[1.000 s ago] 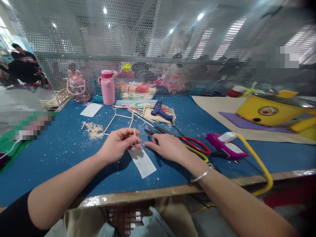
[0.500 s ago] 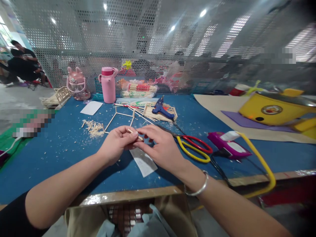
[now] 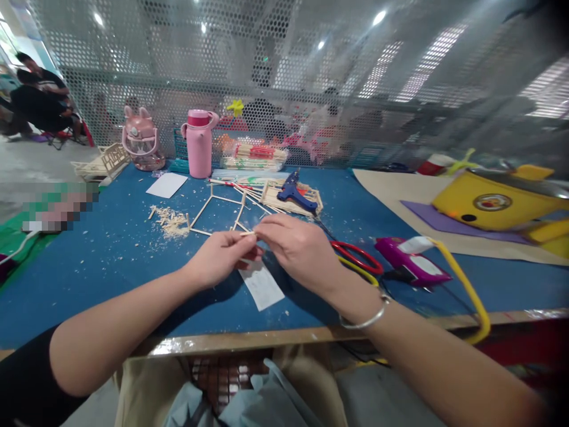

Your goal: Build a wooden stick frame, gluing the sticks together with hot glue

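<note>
Hovering over the blue tabletop (image 3: 111, 261), a short wooden stick (image 3: 248, 233) spans both hands, well back from the front edge (image 3: 213, 343), with broad blue surface leftward. The left hand (image 3: 222, 255) pinches it, grip closed; the right hand (image 3: 306, 252) has fingertips at its far end, whether gripping I cannot tell. Beyond stands a stick frame (image 3: 201, 212); scissors (image 3: 355, 245) crowd the right.

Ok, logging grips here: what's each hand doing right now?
Left hand: closed, holding a thin wooden stick.
Right hand: at the stick's end; grip can't be told.
</note>
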Demonstrator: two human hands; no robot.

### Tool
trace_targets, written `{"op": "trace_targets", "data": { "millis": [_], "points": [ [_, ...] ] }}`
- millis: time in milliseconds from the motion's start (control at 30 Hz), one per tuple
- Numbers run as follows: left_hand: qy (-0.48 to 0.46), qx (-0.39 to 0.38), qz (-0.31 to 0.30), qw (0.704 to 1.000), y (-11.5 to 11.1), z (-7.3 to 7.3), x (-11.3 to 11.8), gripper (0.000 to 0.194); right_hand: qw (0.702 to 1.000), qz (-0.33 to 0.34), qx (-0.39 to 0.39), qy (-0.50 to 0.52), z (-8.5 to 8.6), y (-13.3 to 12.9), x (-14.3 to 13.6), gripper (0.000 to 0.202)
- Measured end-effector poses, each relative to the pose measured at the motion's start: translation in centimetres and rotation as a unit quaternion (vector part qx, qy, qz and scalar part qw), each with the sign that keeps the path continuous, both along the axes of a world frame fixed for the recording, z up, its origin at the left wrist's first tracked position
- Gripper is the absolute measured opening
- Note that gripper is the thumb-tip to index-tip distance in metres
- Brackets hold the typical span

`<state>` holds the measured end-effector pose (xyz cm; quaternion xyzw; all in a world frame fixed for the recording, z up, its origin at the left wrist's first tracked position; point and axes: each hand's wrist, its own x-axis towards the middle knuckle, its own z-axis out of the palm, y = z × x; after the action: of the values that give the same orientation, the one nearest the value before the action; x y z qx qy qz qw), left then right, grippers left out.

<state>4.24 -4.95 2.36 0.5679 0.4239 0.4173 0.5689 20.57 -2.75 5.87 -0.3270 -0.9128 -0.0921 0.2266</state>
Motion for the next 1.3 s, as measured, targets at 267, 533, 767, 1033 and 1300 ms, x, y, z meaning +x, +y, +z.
{"op": "trace_targets", "data": {
  "millis": [267,533,767,1033,1300],
  "points": [
    [0.382,0.233,0.027,0.894,-0.2,-1.3,-0.8,0.062,0.962,0.014,-0.08,-0.261,0.2,0.7,0.9,0.02],
    [0.441,0.225,0.001,0.869,-0.1,-1.1,-0.7,0.076,0.97,0.059,-0.062,-0.229,-1.6,1.5,0.2,0.021],
    [0.474,0.223,-0.009,0.852,-0.1,-0.9,-0.4,0.079,0.974,0.067,-0.004,-0.215,-2.3,1.8,-0.3,0.023],
    [0.535,0.227,-0.01,0.814,-0.2,-0.5,-0.2,0.082,0.974,0.073,-0.003,-0.216,-2.3,2.3,-0.4,0.023],
    [0.563,0.226,-0.02,0.795,-0.1,-0.3,-0.1,0.086,0.959,0.132,0.06,-0.244,-2.6,2.6,-0.2,0.024]
  ]
}}
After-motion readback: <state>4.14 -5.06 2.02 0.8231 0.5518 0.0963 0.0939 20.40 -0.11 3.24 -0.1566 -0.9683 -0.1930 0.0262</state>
